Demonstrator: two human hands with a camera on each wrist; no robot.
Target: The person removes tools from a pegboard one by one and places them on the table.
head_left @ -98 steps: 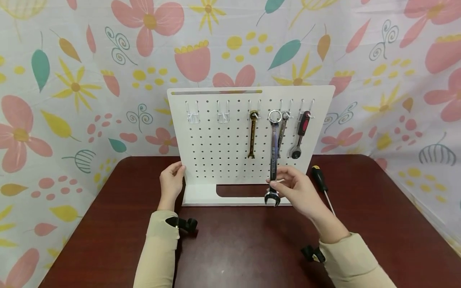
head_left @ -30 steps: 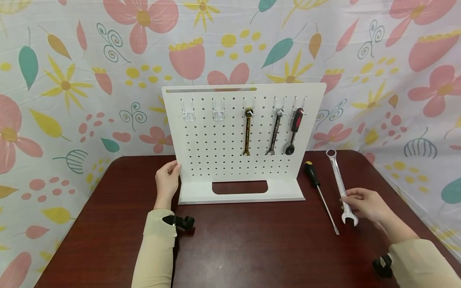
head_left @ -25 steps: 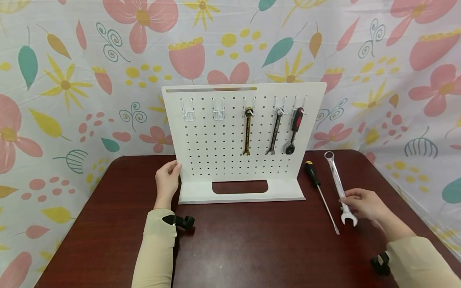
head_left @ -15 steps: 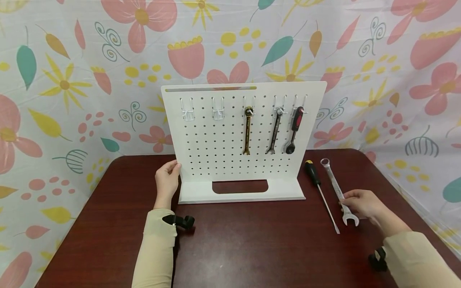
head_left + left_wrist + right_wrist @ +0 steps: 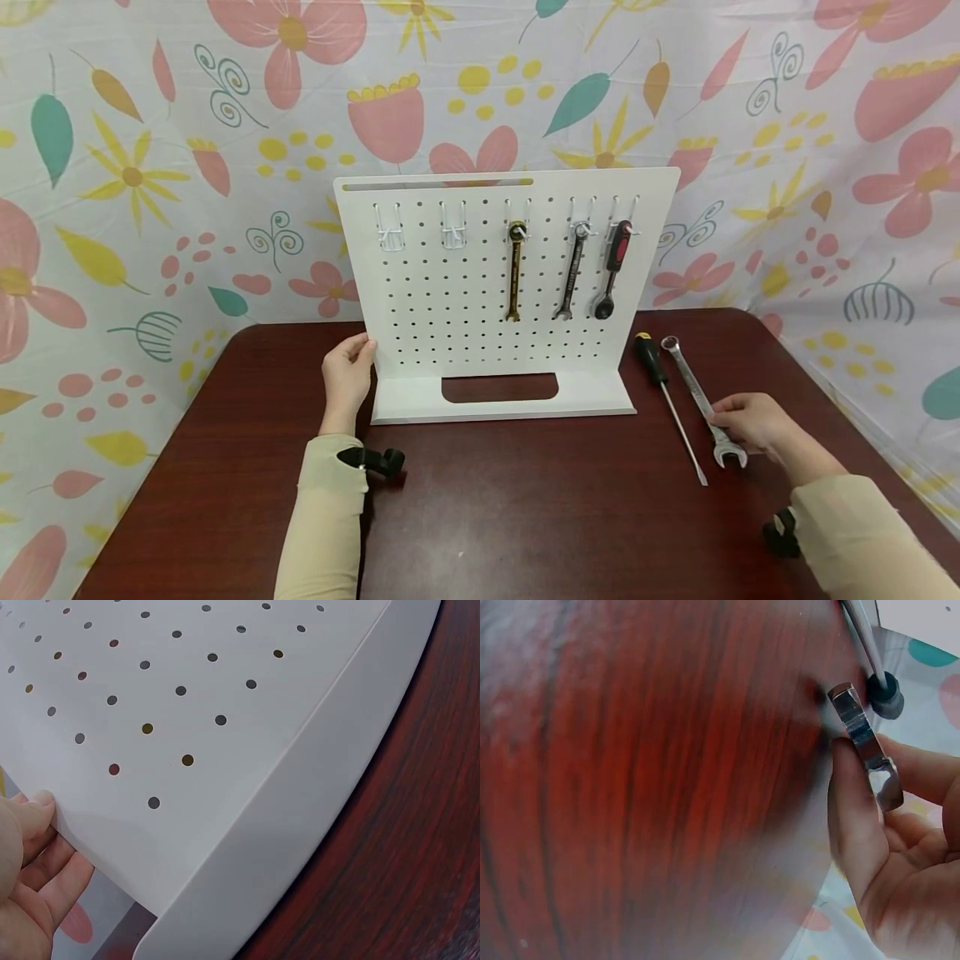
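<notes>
In the head view my right hand pinches a large silver combination wrench near its open end, low over the right side of the table. The right wrist view shows the wrench end-on between thumb and fingers. Just left of it lies a flat-blade screwdriver with a black and yellow handle. My left hand grips the left edge of a white pegboard, thumb on the front face and fingers behind. From the board hang a gold-toned wrench, a darker wrench and a red-black ratchet.
Two white wire hooks on the board's left half carry no tools. The board's base stands on a dark red-brown table. A floral cloth hangs right behind the table.
My right hand has carried the wrench from in front of the board to the right, beside the screwdriver. Lately its ring end swung left and lower. The left hand keeps its hold.
</notes>
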